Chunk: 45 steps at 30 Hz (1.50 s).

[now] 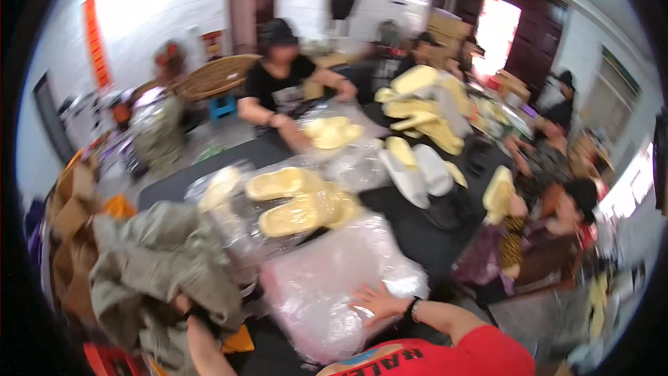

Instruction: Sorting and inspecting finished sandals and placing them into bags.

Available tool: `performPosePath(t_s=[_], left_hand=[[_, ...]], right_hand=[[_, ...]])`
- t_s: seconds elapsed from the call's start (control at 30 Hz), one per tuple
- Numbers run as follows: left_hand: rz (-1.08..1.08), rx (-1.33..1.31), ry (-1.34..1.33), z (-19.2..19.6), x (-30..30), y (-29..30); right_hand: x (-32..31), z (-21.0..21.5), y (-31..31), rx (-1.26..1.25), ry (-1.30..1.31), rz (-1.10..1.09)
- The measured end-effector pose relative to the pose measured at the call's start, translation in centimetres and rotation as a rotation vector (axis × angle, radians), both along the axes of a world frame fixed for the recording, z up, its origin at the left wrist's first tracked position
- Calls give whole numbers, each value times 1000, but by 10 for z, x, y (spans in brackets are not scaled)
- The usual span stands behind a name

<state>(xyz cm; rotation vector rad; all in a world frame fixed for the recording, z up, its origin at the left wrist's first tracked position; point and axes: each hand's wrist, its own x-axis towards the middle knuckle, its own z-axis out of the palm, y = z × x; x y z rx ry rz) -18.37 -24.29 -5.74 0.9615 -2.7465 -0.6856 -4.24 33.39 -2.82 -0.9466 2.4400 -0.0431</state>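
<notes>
My right hand [379,304] lies with fingers spread on a stack of clear, pinkish plastic bags [327,271] at the table's near edge. At the lower left, my left hand [182,303] reaches into the folds of a grey-green woven sack [160,257]; the cloth hides its fingers. Just beyond the bags, pale yellow slippers [296,214] lie on and in clear plastic. Farther right on the table are white slippers [405,177], and a dark slipper [442,212] sits beside them.
Across the black table [209,165], a person in black [289,87] handles yellow slippers in plastic. A heap of yellow and grey slippers [431,108] covers the far right. Several people sit along the right side, one holding a yellow slipper [497,193]. Cardboard [73,237] stands at the left.
</notes>
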Motion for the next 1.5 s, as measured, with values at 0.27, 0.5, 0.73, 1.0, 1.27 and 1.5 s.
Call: performPosePath(t_s=[0.27,0.5,0.73,1.0,1.27,1.5], left_hand=[[-382,83,24,20,-60,211],[-427,72,22,19,-49,204],[-436,80,36,25,-86,192],[-451,93,37,26,-101,191],[-499,95,46,27,-61,205],[-471,138,108,48,-36,192]], right_hand=[[10,-11,9,-148,-11,-60],[14,-8,4,-211,-32,-100],[20,-5,5,-198,-30,-144],[22,-3,8,-139,-50,-135],[18,-11,6,-188,-50,-132],[19,-3,6,-192,-60,-149]])
